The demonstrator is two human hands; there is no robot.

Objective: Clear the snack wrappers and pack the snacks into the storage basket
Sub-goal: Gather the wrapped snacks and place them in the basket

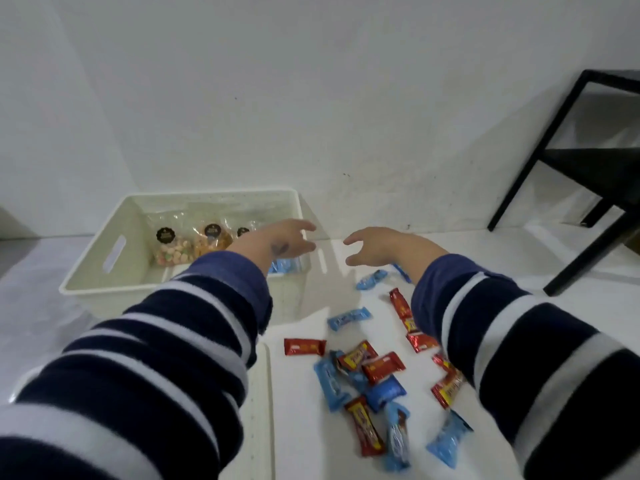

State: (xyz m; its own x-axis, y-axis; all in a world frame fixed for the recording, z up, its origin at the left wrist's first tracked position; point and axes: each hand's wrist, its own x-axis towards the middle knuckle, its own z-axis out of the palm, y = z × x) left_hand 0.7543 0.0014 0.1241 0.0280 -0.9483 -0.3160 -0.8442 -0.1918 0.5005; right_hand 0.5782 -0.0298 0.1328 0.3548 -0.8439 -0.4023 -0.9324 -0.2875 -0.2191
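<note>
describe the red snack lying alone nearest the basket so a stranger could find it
Start at the cream storage basket on the left. Just below its near right corner lies a red wrapper, flat and horizontal. Unlike the other red ones, it touches no other snack.

It looks like a plain room in a home: a bare white wall (311,98) stands beyond the fingertips, a black table frame (571,188) is far to the right of the fingers, and a white table (346,258) lies under them, with small snacks (363,375) nearer than the fingers
</note>
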